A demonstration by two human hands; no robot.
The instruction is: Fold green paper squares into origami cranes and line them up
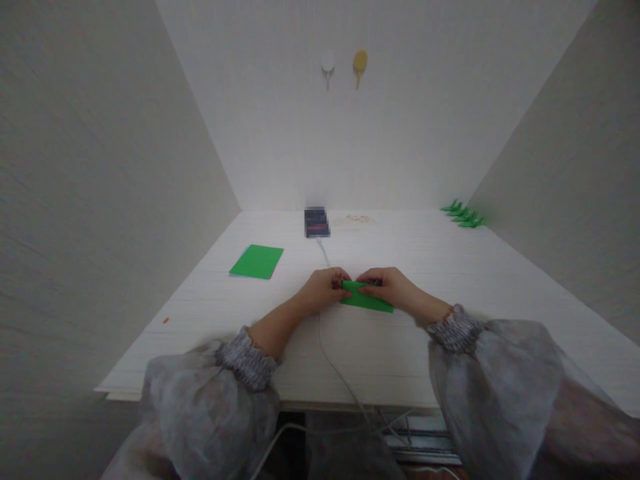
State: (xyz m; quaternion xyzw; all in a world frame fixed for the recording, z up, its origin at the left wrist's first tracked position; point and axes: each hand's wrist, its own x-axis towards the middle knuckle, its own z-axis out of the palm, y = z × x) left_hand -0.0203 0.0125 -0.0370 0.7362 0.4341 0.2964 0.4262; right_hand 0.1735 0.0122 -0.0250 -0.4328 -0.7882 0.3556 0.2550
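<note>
A green sheet of origami paper, folded over into a narrow rectangle, is held between both hands above the middle of the table. My left hand pinches its left end, thumb in front and fingers behind. On the upper edge, my right hand also grips the paper, its thumb pressed on the front face. The fingertips behind the fold are partly hidden. To the left on the table lies a stack of square paper with a green sheet on top.
Several folded green paper figures stand in a row at the back right. A blurred dark device sits at the back, its white cable running under the hands over the front edge. A small orange piece lies left. Walls enclose the white table.
</note>
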